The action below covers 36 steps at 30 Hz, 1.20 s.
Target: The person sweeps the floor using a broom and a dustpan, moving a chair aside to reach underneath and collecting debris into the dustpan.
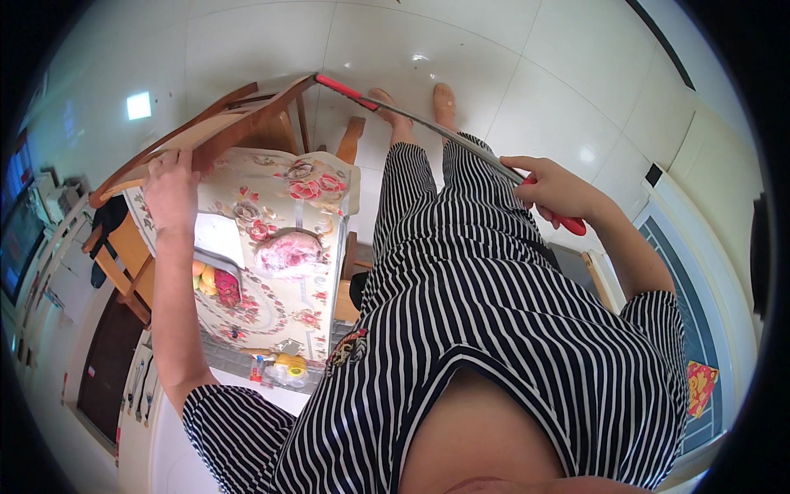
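Note:
My right hand (550,193) is wrapped round the upper end of a long grey pole (461,144), its red grip showing below my fingers. The pole slants away to the far left and ends in a narrow red part (346,89) by the leg of a wooden chair. Whether that end is a mop or a broom head I cannot make out. On the left, my left hand (171,185) is closed over the edge of the brown wooden chair (239,123), beside the table. Its fingertips are partly hidden.
The table wears a floral cloth (317,276) and bears a pinkish round item (288,253) and a tray of fruit (216,284). Another wooden chair (123,255) stands to its left. My feet (444,100) are on pale floor tiles (428,37). A blue-grey door panel (679,305) is at the right.

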Each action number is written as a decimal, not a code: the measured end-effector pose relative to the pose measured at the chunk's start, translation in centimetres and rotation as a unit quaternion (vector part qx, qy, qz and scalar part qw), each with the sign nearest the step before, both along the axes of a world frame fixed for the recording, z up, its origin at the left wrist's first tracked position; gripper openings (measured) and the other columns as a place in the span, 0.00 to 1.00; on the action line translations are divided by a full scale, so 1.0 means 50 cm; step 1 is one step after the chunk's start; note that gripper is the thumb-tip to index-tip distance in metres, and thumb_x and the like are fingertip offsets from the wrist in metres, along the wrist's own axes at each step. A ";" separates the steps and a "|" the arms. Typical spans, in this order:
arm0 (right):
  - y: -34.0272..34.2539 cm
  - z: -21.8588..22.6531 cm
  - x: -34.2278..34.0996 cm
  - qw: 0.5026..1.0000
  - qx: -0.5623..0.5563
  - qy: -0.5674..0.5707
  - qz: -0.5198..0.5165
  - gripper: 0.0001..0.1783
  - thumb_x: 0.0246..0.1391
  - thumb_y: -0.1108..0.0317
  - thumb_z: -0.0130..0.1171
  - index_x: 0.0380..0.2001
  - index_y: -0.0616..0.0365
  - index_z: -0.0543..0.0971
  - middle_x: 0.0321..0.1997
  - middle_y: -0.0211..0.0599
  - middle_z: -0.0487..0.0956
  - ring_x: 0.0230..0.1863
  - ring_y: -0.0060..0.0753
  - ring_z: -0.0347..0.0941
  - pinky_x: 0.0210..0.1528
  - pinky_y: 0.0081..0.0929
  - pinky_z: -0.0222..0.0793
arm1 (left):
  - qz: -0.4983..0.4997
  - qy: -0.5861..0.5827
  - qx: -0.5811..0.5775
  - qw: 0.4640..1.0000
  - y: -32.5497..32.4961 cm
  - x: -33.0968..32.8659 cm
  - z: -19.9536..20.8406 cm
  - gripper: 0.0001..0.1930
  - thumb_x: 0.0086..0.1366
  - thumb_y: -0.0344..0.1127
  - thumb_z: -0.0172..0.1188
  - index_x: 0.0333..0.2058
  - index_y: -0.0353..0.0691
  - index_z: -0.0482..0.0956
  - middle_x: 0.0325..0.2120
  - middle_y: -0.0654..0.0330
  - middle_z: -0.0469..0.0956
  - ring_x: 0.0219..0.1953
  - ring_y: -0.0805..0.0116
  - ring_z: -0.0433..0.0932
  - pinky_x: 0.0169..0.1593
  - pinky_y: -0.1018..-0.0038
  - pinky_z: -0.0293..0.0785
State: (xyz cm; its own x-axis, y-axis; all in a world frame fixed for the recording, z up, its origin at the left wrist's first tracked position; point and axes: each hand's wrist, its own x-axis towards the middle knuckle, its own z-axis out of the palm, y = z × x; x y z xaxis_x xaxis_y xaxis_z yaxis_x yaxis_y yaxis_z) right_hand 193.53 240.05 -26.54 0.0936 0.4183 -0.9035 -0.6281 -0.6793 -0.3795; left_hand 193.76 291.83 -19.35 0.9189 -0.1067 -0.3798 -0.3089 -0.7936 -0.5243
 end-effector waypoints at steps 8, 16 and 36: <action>0.051 -0.009 0.082 0.997 0.012 -0.010 0.073 0.36 0.48 0.72 0.48 0.65 0.57 0.61 0.20 0.32 0.71 0.14 0.22 0.67 0.13 0.22 0.68 | 0.075 0.023 0.027 0.997 0.055 0.094 0.025 0.24 0.50 0.35 0.66 0.49 0.50 0.76 0.41 0.65 0.77 0.42 0.60 0.75 0.45 0.64 0.72; 0.130 -0.197 0.097 0.991 0.113 0.056 -0.044 0.33 0.49 0.72 0.50 0.61 0.62 0.65 0.20 0.31 0.71 0.14 0.17 0.65 0.13 0.17 0.64 | 0.059 0.068 -0.035 0.995 0.059 0.146 0.036 0.24 0.51 0.32 0.65 0.50 0.46 0.75 0.43 0.63 0.77 0.44 0.58 0.73 0.47 0.63 0.69; 0.308 -0.186 0.048 0.992 0.086 -0.085 0.027 0.35 0.49 0.74 0.48 0.64 0.57 0.61 0.21 0.41 0.74 0.14 0.30 0.71 0.15 0.27 0.71 | 0.030 0.034 -0.023 0.999 0.072 0.140 0.038 0.23 0.49 0.32 0.66 0.47 0.43 0.76 0.44 0.63 0.76 0.46 0.59 0.73 0.47 0.64 0.69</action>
